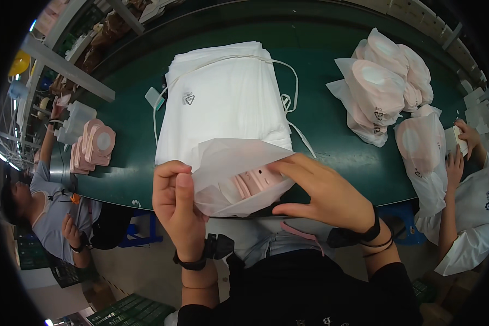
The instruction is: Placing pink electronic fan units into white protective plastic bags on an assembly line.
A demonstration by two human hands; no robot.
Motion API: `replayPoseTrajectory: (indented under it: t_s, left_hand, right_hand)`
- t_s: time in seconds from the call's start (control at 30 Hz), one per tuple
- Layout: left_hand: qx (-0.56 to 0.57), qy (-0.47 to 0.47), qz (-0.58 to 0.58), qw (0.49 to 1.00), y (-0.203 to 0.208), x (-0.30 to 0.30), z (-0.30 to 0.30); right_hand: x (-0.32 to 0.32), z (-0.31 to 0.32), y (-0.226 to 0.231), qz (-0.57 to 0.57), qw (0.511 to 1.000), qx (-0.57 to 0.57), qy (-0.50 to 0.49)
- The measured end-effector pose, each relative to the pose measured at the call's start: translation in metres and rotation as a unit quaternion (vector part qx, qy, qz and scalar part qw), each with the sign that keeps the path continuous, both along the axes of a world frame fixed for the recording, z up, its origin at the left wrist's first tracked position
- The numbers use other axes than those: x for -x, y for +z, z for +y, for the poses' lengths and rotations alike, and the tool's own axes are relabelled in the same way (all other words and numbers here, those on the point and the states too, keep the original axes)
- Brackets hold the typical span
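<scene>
A translucent white plastic bag (228, 157) lies at the table's near edge, its mouth spread apart. Inside it sit pink plastic parts (250, 183), partly covered by the film. My left hand (175, 204) pinches the bag's left edge between thumb and curled fingers. On the other side, my right hand (331, 195) reaches its stretched fingers into the mouth beside the pink parts, with the thumb held apart below. Its fingertips are hidden in the bag. Just beyond, a thick stack of flat white bags (223, 103) lies under a pale cord (288, 70).
Several bagged pink parts (380, 87) are heaped at the right on the green table (320, 54). Unbagged pink parts (95, 144) stand at the left near a co-worker (54, 212). Another person's hands (462, 144) handle a pale item at the right, beside a bagged part (418, 146).
</scene>
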State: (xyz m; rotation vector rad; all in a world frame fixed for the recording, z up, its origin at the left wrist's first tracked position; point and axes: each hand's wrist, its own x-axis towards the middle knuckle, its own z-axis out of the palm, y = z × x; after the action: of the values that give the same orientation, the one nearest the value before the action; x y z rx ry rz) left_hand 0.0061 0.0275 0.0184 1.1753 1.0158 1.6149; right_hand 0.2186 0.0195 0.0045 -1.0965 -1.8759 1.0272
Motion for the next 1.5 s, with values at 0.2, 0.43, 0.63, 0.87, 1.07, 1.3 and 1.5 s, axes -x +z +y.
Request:
replayPoseTrajectory:
  t_s: [0.2,0.43,0.63,0.87,1.07,1.3,1.5]
  left_hand:
    - [-0.071,-0.049,0.070,0.994,0.036,-0.001,-0.004]
    - [-0.117,-0.101,-0.005,0.988,0.070,-0.015,-0.014]
    - [-0.164,-0.224,0.008,0.961,0.052,-0.009,-0.015]
    - [0.188,-0.249,-0.071,0.947,-0.105,-0.024,-0.020]
    - [0.383,-0.431,-0.281,0.767,-0.090,-0.061,-0.047]
    - [0.075,-0.222,0.155,0.960,-0.061,-0.004,-0.036]
    - [-0.370,-0.209,0.551,0.718,-0.018,-0.009,-0.040]
  right_hand:
    - [-0.005,0.004,0.023,-0.134,0.952,-0.233,0.146]
    - [0.031,0.013,0.064,0.095,0.906,-0.411,0.020]
    - [0.030,0.005,0.029,0.309,0.933,-0.049,0.176]
    - [0.019,-0.020,0.050,0.473,0.879,-0.032,0.057]
    - [0.026,-0.023,0.080,0.502,0.849,-0.165,0.024]
    - [-0.047,-0.015,0.021,0.333,0.915,-0.088,-0.210]
    - [-0.033,-0.015,0.005,-0.011,0.999,0.046,-0.009]
